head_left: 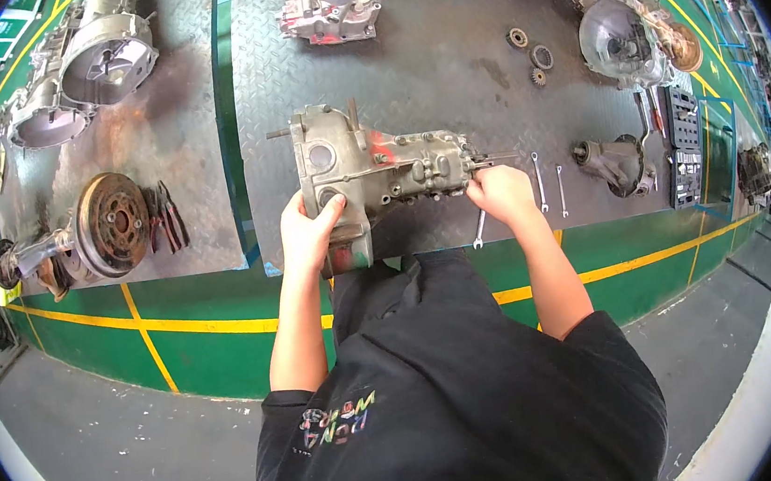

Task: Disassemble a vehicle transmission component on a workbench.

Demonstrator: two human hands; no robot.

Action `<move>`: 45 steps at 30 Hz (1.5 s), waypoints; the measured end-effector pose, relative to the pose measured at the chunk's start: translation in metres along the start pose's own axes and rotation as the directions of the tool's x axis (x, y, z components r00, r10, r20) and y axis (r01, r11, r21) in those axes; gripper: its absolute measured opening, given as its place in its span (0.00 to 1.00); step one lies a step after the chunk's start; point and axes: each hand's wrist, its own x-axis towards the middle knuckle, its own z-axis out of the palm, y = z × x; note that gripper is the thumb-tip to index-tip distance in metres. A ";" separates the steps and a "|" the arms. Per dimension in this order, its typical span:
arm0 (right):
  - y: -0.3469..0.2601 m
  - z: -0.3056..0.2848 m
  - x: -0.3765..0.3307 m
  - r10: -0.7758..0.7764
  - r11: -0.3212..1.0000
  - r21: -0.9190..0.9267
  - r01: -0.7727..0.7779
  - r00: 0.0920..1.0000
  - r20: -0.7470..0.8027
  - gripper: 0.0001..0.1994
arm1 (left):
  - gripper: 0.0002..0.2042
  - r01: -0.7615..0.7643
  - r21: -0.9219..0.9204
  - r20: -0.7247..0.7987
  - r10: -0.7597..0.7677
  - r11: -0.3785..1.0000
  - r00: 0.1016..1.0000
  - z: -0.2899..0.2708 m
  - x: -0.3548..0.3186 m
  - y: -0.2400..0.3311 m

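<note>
A grey metal gearbox (420,166) with red paint marks lies across the workbench in front of me, wide bell end to the left, narrow end to the right. My left hand (312,232) is closed on the near side of its bell housing, thumb on top. At the narrow end, beside a thin shaft (495,158), my right hand (503,192) is closed; what its fingers hold is hidden. A wrench (479,229) shows just below those fingers, and I cannot tell whether it is gripped. Two more wrenches, a longer one (540,183) and a shorter one (562,191), lie to the right.
Beyond the gearbox stands another grey casing (331,9); several small gears (540,57) lie right of it. Farther right are a large transmission (613,40), a dark housing (611,164) and a tool case (684,148). A rusty brake drum (111,224) and pliers (167,218) occupy the left bench.
</note>
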 end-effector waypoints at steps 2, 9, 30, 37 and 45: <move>0.007 0.015 0.003 -0.016 0.998 0.053 0.017 0.999 -0.029 0.22 | 0.16 0.005 -0.020 0.001 -0.005 1.000 1.000 0.001 0.002 0.000; -0.003 0.002 0.010 0.167 0.948 0.284 -0.146 0.985 -0.049 0.30 | 0.18 -0.010 -0.040 0.010 0.010 0.999 1.000 -0.002 -0.002 -0.003; 0.024 0.019 0.034 -0.120 0.969 0.209 0.130 0.991 -0.060 0.27 | 0.22 -0.031 0.003 -0.019 0.031 1.000 0.999 -0.002 -0.002 0.013; 0.033 0.026 0.026 -0.178 0.961 0.215 0.174 0.984 -0.003 0.27 | 0.22 -0.070 0.073 -0.003 0.071 0.995 0.997 0.009 -0.014 0.027; 0.055 0.021 0.026 -0.172 0.920 0.344 0.187 0.982 -0.076 0.26 | 0.23 -0.075 0.220 -0.005 0.078 0.973 0.997 0.043 -0.034 0.062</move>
